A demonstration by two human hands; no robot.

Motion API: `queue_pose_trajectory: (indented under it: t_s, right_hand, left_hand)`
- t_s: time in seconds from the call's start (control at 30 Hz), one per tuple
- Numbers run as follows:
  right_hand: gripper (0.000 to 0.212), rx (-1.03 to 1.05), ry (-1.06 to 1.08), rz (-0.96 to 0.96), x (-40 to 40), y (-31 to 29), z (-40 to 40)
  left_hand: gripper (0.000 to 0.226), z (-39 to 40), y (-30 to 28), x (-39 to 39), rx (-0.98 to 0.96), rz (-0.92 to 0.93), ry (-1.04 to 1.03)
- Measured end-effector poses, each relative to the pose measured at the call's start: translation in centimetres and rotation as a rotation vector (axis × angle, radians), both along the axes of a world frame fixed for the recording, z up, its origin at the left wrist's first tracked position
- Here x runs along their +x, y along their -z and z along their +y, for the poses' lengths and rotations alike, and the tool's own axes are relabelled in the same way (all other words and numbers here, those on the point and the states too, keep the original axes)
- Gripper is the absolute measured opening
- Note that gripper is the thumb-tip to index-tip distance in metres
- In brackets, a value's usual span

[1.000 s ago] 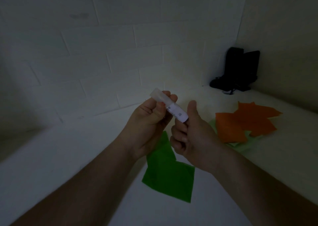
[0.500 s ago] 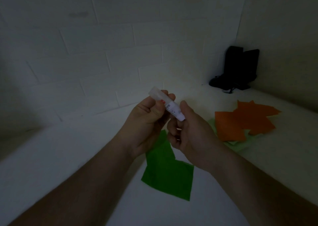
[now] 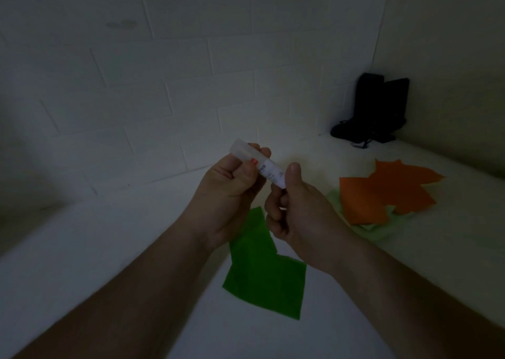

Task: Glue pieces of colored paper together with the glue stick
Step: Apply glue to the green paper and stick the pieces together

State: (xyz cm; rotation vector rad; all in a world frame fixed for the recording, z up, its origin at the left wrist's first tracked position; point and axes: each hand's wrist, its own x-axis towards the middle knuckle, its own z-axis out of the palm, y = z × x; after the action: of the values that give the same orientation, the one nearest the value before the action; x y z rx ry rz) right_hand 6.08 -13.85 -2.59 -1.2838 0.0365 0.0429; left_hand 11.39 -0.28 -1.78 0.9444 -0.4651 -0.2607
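Observation:
A white glue stick (image 3: 269,171) with a clear cap is held slanted above the table, cap end up and to the left. My left hand (image 3: 232,192) grips its upper part near the cap. My right hand (image 3: 296,211) holds its lower end, thumb raised beside the tube and fingers curled under it. Below both hands, green paper pieces (image 3: 266,274) lie flat on the white table (image 3: 95,249). Orange paper pieces (image 3: 382,192) lie in a pile to the right, on top of pale green sheets (image 3: 379,228).
A black object with a cable (image 3: 374,112) stands in the far right corner against the wall. White brick walls close off the table at the back and right. The scene is dim.
My right hand's thumb has shifted along the lower end of the glue stick, down and then up again. My left hand and the papers have stayed where they were.

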Motion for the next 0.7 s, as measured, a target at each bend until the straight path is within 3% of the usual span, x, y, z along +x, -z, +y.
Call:
queue_pose_trajectory:
  t_s: [0.2, 0.37, 0.53, 0.7]
  right_hand:
    - [0.061, 0.107, -0.051, 0.08, -0.2, -0.4, -0.3]
    - [0.067, 0.064, -0.108, 0.133, -0.3, -0.5, 0.0]
    - [0.024, 0.037, -0.061, -0.009, -0.3, -0.4, -0.2]
    - [0.042, 0.116, -0.049, -0.031, -0.4, -0.6, -0.3]
  left_hand:
    - [0.023, -0.2, -0.3, -0.5, 0.025, 0.0, -0.026]
    - [0.024, -0.1, -0.3, -0.3, 0.066, -0.014, -0.066]
    - [0.06, 0.1, 0.2, 0.6, 0.076, -0.072, -0.061]
    - [0.065, 0.2, 0.3, 0.6, 0.119, -0.12, -0.036]
